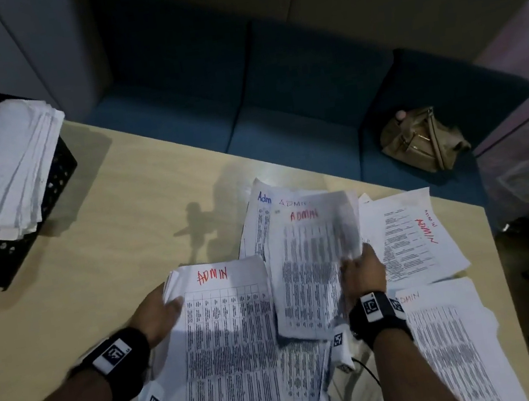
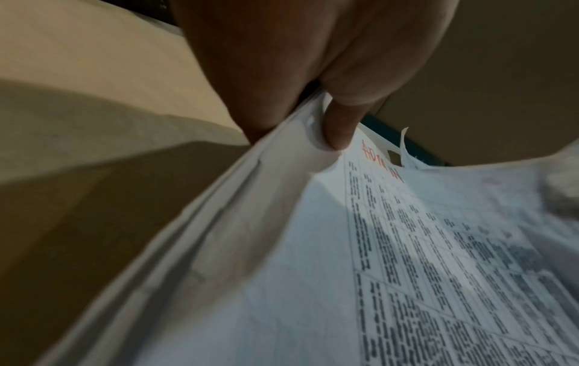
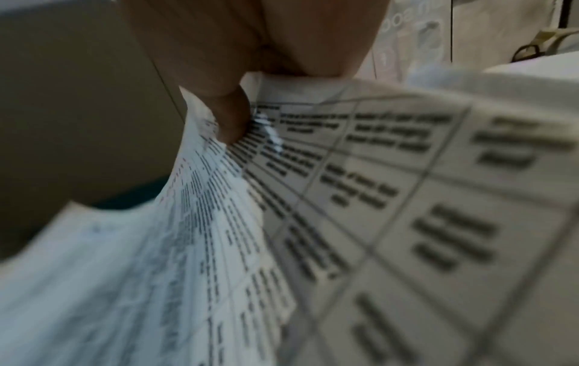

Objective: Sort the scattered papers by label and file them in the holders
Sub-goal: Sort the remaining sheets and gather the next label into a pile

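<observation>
Left hand [image 1: 161, 312] pinches an ADMIN stack [image 1: 225, 345] — right hand [image 1: 365, 274] pinches a blurred sheet [image 1: 314, 261].

The printed tables [image 1: 226, 362] blur beyond reading; the lifted sheet [image 1: 314, 261] smears; the black holder [image 1: 56, 184] is cut off left.

Your left hand [image 1: 163, 311] sits low centre, thumb [image 2: 340, 128] pinching paper — your right hand [image 1: 362, 271], just right, pinches too, both forearms reaching up-frame.

tan handbag [image 1: 423, 139] on blue sofa [image 1: 274, 94], beige table [image 1: 121, 223] w/ shadows
</observation>
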Tool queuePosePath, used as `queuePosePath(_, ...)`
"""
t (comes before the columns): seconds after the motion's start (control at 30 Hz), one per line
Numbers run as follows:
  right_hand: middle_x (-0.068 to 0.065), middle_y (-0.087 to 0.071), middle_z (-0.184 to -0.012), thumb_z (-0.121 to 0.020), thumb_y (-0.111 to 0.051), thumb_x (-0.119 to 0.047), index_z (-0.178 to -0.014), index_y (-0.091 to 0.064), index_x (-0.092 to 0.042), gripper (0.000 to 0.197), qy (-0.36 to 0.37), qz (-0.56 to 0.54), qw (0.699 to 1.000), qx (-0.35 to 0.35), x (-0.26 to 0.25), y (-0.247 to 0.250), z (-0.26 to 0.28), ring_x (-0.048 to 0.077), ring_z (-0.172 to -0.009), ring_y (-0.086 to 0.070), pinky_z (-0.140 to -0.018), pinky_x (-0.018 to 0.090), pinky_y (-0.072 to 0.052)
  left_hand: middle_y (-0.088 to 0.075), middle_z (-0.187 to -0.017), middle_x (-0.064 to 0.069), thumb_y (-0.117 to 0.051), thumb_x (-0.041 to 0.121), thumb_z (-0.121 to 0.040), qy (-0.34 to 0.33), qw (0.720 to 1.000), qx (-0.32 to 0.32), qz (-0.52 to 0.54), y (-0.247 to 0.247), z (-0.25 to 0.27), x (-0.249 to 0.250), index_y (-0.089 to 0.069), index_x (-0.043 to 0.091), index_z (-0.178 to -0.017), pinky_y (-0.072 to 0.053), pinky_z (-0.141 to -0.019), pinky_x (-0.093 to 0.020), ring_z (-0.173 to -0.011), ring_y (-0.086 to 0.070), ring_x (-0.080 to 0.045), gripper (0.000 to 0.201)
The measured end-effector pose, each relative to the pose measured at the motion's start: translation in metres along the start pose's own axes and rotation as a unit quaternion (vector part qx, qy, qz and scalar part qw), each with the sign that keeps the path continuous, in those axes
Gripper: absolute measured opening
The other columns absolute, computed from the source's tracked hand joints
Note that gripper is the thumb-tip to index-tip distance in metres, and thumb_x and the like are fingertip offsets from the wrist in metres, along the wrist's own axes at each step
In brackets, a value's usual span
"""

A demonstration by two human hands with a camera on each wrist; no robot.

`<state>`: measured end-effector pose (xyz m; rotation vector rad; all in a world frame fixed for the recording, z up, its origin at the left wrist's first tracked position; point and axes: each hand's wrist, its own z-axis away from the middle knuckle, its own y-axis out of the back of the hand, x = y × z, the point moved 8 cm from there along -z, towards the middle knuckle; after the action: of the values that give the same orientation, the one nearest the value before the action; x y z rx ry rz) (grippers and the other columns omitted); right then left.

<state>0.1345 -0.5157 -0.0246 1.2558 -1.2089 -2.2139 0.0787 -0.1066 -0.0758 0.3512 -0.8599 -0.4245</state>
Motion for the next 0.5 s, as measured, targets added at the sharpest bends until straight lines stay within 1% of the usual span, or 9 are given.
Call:
queuePosePath(0.07,0.016,-0.065,-0.088,-0.089,-0.059,-0.013,-0.109,-0.054,-0.005,0.022,0.050,-0.045,0.997,0.040,-0.020,0.031,0.003,0.027,-0.078,-0.058,-0.067,0.031,-0.044,-0.059,-0.117,-0.003,-0.048,0.012,-0.097,-0.001,1.000,0.005,0.014,0.006,0.004,0.005,-0.051,0.008,-0.132,-0.037,-0.087,-0.028,-0.101,-0.053,-0.020,0.036)
queuePosePath(0.13,0.013,-0.062,-0.091,-0.089,-0.059,-0.014,-0.113,-0.058,-0.006,0.025,0.089,-0.095,0.988,0.081,-0.039,0.067,0.009,0.023,-0.080,-0.054,-0.070,0.028,-0.037,-0.059,-0.120,-0.007,-0.048,0.011,-0.096,-0.002,0.999,0.034,0.036,0.020,0.002,0.001,-0.050,0.009,-0.134,-0.037,-0.088,-0.028,-0.103,-0.052,-0.021,0.038)
queuePosePath(0.17,0.013,-0.062,-0.091,-0.089,-0.060,-0.014,-0.113,-0.059,-0.005,0.025,0.098,-0.121,0.982,0.103,-0.046,0.083,0.011,0.023,-0.081,-0.054,-0.070,0.028,-0.036,-0.059,-0.125,-0.008,-0.047,0.012,-0.096,0.001,0.997,0.042,0.059,0.028,0.001,-0.003,-0.049,0.011,-0.135,-0.039,-0.093,-0.031,-0.107,-0.053,-0.023,0.040)
queuePosePath(0.23,0.015,-0.063,-0.094,-0.090,-0.060,-0.016,-0.114,-0.059,-0.005,0.027,0.108,-0.172,0.971,0.126,-0.049,0.101,0.013,0.027,-0.086,-0.059,-0.072,0.030,-0.040,-0.056,-0.133,-0.008,-0.047,0.014,-0.094,0.018,0.990,0.053,0.131,0.037,-0.003,-0.011,-0.048,0.018,-0.136,-0.038,-0.105,-0.043,-0.117,-0.053,-0.028,0.042)
queuePosePath(0.27,0.016,-0.065,-0.100,-0.090,-0.061,-0.018,-0.117,-0.058,-0.005,0.030,0.111,-0.189,0.968,0.121,-0.051,0.101,0.016,0.027,-0.092,-0.061,-0.076,0.031,-0.042,-0.057,-0.134,-0.008,-0.047,0.015,-0.093,0.025,0.985,0.056,0.164,0.040,-0.002,-0.013,-0.049,0.021,-0.135,-0.038,-0.106,-0.047,-0.118,-0.053,-0.029,0.042)
queuePosePath(0.33,0.015,-0.066,-0.110,-0.089,-0.064,-0.024,-0.120,-0.058,-0.004,0.038,0.112,-0.193,0.972,0.076,-0.057,0.078,0.026,0.020,-0.099,-0.059,-0.082,0.029,-0.042,-0.059,-0.126,-0.004,-0.048,0.013,-0.094,0.035,0.975,0.072,0.208,0.042,0.000,-0.010,-0.049,0.022,-0.135,-0.040,-0.101,-0.041,-0.111,-0.055,-0.028,0.042)
queuePosePath(0.37,0.014,-0.067,-0.108,-0.085,-0.066,-0.031,-0.118,-0.059,-0.002,0.044,0.108,-0.184,0.976,0.042,-0.059,0.057,0.033,0.017,-0.096,-0.059,-0.082,0.028,-0.044,-0.059,-0.120,-0.003,-0.047,0.012,-0.095,0.036,0.970,0.074,0.228,0.041,0.001,-0.007,-0.049,0.022,-0.136,-0.041,-0.095,-0.036,-0.106,-0.056,-0.027,0.041)
queuePosePath(0.43,0.011,-0.068,-0.096,-0.076,-0.064,-0.044,-0.108,-0.061,-0.002,0.053,0.084,-0.161,0.982,-0.043,-0.063,0.006,0.055,0.016,-0.083,-0.063,-0.072,0.022,-0.050,-0.062,-0.113,-0.005,-0.048,0.014,-0.096,0.028,0.970,0.076,0.227,0.038,0.002,0.000,-0.052,0.018,-0.132,-0.043,-0.085,-0.031,-0.097,-0.058,-0.025,0.036)
queuePosePath(0.5,0.008,-0.067,-0.094,-0.082,-0.064,-0.030,-0.110,-0.058,-0.005,0.039,0.055,-0.127,0.983,-0.117,-0.060,-0.045,0.082,0.020,-0.082,-0.065,-0.066,0.020,-0.046,-0.064,-0.103,-0.007,-0.049,0.023,-0.096,0.013,0.977,0.070,0.203,0.036,0.003,0.006,-0.059,0.017,-0.119,-0.042,-0.079,-0.032,-0.089,-0.056,-0.024,0.025)
